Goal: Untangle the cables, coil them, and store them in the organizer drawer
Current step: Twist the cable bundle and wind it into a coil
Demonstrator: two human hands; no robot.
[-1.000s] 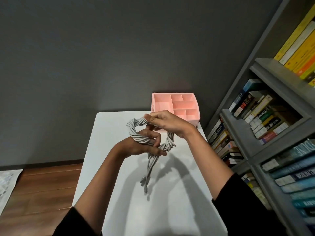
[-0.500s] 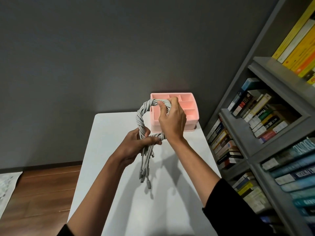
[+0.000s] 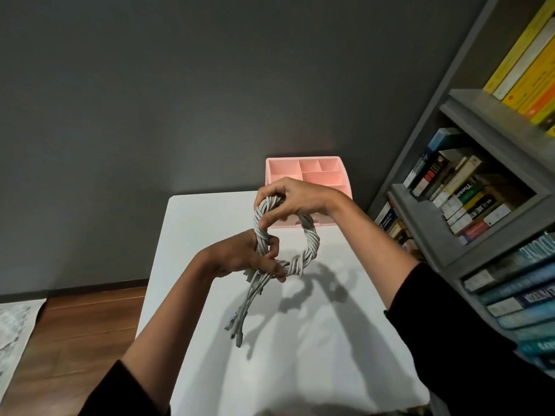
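A bundle of grey cables [image 3: 310, 246], twisted together like a rope, forms a ring held above the white table [image 3: 315, 340]. My left hand [image 3: 240, 256] grips the ring's lower left, where the loose ends with plugs [image 3: 237, 321] hang down. My right hand [image 3: 295, 198] is closed on the top of the ring, palm down. Behind the hands, at the table's far edge, stands the pink organizer [image 3: 327, 172] with several open compartments on top; its front is partly hidden by my right hand.
A grey bookshelf [image 3: 468, 202] packed with books runs along the right side, close to the table. A dark grey wall rises behind. Wooden floor [image 3: 78, 325] and a pale patterned rug [image 3: 15, 328] lie to the left.
The ring has turned from upright and narrow to a rounder loop spreading right. My right hand came down from the organizer's front and now lies palm down on the ring's top; the left grip holds.
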